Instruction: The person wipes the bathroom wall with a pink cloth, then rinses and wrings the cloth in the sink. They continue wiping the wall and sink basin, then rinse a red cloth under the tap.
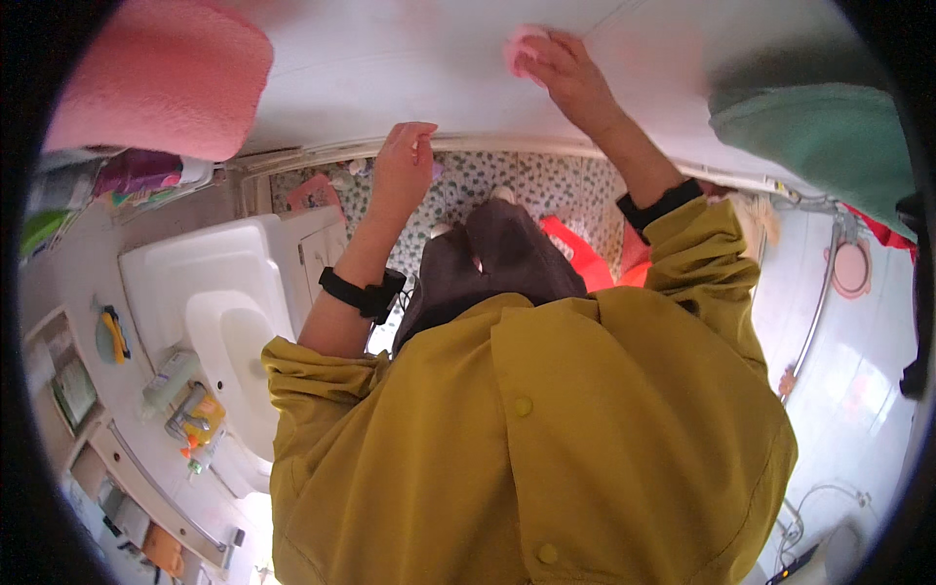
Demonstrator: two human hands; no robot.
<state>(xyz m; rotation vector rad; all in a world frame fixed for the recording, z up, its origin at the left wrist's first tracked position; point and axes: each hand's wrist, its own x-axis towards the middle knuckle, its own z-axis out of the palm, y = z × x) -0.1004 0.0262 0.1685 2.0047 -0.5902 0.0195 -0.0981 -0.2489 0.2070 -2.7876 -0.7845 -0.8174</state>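
At the top of the head view my right hand (565, 78) presses a small, crumpled pink cloth (525, 51) against a smooth white wall panel (409, 68). Its fingers are closed round the cloth, and that arm is stretched forward. Lower and to the left, my left hand (402, 171) hovers near the panel's lower edge. Its fingers are bent and held together, and nothing shows in them. Both wrists wear dark bands, under rolled mustard sleeves.
A white washbasin (239, 322) stands at my left, with bottles by its faucet (185, 419). A pink towel (175, 78) hangs upper left, a green towel (814, 141) upper right. Below lies a dotted tile floor (458, 180) with an orange-red object (582, 255) near my legs.
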